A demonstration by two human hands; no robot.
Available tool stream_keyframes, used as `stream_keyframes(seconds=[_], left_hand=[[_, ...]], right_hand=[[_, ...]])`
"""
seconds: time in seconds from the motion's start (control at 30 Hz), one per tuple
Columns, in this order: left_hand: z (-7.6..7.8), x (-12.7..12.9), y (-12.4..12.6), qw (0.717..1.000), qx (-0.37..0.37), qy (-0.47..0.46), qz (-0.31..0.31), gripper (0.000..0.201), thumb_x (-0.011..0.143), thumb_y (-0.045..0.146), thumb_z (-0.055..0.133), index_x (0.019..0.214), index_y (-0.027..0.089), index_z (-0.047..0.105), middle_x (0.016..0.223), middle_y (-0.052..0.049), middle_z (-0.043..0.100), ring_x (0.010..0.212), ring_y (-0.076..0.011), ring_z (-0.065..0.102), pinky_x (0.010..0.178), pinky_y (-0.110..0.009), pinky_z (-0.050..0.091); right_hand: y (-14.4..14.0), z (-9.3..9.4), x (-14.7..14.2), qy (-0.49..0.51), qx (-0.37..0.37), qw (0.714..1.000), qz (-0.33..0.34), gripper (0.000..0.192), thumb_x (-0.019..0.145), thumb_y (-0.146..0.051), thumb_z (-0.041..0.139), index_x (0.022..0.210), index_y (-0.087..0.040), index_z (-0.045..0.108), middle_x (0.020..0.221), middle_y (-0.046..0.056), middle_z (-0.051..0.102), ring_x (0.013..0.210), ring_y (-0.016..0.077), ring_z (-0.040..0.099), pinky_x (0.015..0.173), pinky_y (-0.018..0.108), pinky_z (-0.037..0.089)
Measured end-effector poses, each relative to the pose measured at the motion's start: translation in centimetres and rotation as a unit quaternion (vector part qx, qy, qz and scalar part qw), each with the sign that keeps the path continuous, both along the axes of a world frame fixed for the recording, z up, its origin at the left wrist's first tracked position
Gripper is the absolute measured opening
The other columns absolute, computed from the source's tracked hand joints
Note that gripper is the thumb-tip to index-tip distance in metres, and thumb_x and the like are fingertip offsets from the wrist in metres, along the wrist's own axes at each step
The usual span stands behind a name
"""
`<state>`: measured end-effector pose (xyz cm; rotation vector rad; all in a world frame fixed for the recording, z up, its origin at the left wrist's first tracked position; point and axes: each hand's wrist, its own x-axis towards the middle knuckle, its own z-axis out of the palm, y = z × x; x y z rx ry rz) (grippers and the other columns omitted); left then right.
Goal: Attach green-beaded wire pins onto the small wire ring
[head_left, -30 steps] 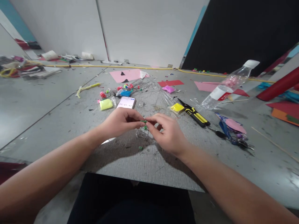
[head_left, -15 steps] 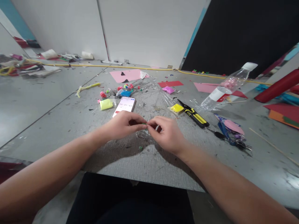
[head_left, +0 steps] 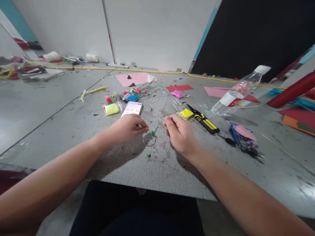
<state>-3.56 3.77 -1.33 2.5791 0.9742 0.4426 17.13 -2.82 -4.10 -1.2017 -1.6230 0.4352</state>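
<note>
A ring of thin twisted wire with a straight stem [head_left: 149, 140] is between my hands, low over or on the table. A small green lump [head_left: 153, 133] sits where ring and stem meet. My left hand [head_left: 128, 127] is left of the ring, thumb and forefinger curved together at the tips; anything between them is too small to make out. My right hand [head_left: 180, 134] is just right of the stem, fingers pressed together; what they may pinch is hidden. Another green lump [head_left: 148, 154] lies nearer me. Behind my left hand is a phone [head_left: 132, 107] showing a running timer.
Yellow-and-black pliers [head_left: 203, 122] and a yellow packet [head_left: 186, 113] lie to the right, with keys [head_left: 248, 150] beyond. A plastic bottle [head_left: 232, 98] leans at the back right. A pale yellow packet [head_left: 112, 109] and coloured clay pieces [head_left: 108, 99] lie at the left.
My hands were together, pinching green material above the ring. They have drawn apart, left hand leftward and right hand slightly right and up, leaving the green lump on the wire.
</note>
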Motion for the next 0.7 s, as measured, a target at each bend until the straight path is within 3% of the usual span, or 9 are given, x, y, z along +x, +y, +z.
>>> stream_keyframes(seconds=[0.07, 0.2, 0.3, 0.4, 0.53, 0.7], left_hand=[[-0.6, -0.3, 0.5, 0.998, 0.049, 0.044, 0.003, 0.028, 0.09, 0.032, 0.057, 0.094, 0.013, 0.079, 0.086, -0.011, 0.066, 0.071, -0.0171, 0.058, 0.068, -0.031, 0.043], [-1.4, -0.5, 0.8, 0.994, 0.068, 0.08, -0.006, 0.03, 0.091, 0.028, 0.056, 0.106, 0.015, 0.077, 0.087, -0.011, 0.063, 0.073, -0.0188, 0.057, 0.07, -0.032, 0.043], [-1.2, -0.3, 0.6, 0.997, 0.07, 0.041, 0.016, 0.032, 0.09, 0.031, 0.058, 0.111, 0.012, 0.074, 0.09, -0.012, 0.064, 0.074, -0.0184, 0.057, 0.07, -0.032, 0.044], [-0.5, 0.0, 0.3, 0.998, 0.059, -0.014, 0.036, 0.027, 0.09, 0.033, 0.059, 0.1, 0.013, 0.074, 0.083, -0.008, 0.065, 0.074, -0.0168, 0.057, 0.068, -0.029, 0.042], [0.5, 0.4, -0.4, 0.998, -0.002, -0.061, 0.029, 0.021, 0.089, 0.031, 0.06, 0.087, 0.015, 0.073, 0.07, -0.002, 0.063, 0.065, -0.0124, 0.052, 0.062, -0.026, 0.039], [1.0, 0.4, -1.0, 0.984, -0.14, -0.113, 0.017, 0.02, 0.088, 0.03, 0.06, 0.084, 0.015, 0.071, 0.068, -0.001, 0.064, 0.062, -0.0107, 0.051, 0.058, -0.024, 0.039]], right_hand=[[0.1, -0.1, -0.1, -0.012, 0.004, 1.0, 0.005, 0.022, 0.095, -0.032, 0.05, 0.08, -0.019, 0.059, 0.069, 0.001, 0.061, 0.064, 0.0141, 0.056, 0.058, 0.029, 0.042], [0.0, -0.1, -0.3, -0.027, 0.026, 0.999, 0.016, 0.009, 0.087, -0.023, 0.059, 0.083, -0.019, 0.066, 0.08, 0.004, 0.07, 0.071, 0.0153, 0.062, 0.059, 0.029, 0.047], [-0.1, 0.0, -0.4, -0.037, 0.026, 0.999, 0.021, 0.006, 0.084, -0.018, 0.063, 0.078, -0.019, 0.065, 0.074, 0.002, 0.068, 0.067, 0.0146, 0.061, 0.061, 0.03, 0.048], [-0.3, 0.0, -0.4, -0.037, 0.016, 0.998, 0.042, 0.012, 0.087, -0.023, 0.065, 0.075, -0.019, 0.064, 0.069, 0.0, 0.064, 0.065, 0.0143, 0.06, 0.063, 0.031, 0.048], [-0.5, 0.1, -0.5, -0.054, 0.031, 0.996, 0.071, 0.022, 0.097, -0.029, 0.055, 0.081, -0.018, 0.066, 0.075, 0.003, 0.067, 0.068, 0.0144, 0.061, 0.065, 0.031, 0.049], [-0.8, 0.2, -0.7, -0.059, 0.066, 0.992, 0.09, 0.012, 0.095, -0.018, 0.057, 0.095, -0.018, 0.069, 0.085, 0.004, 0.072, 0.07, 0.0135, 0.063, 0.065, 0.029, 0.049]])
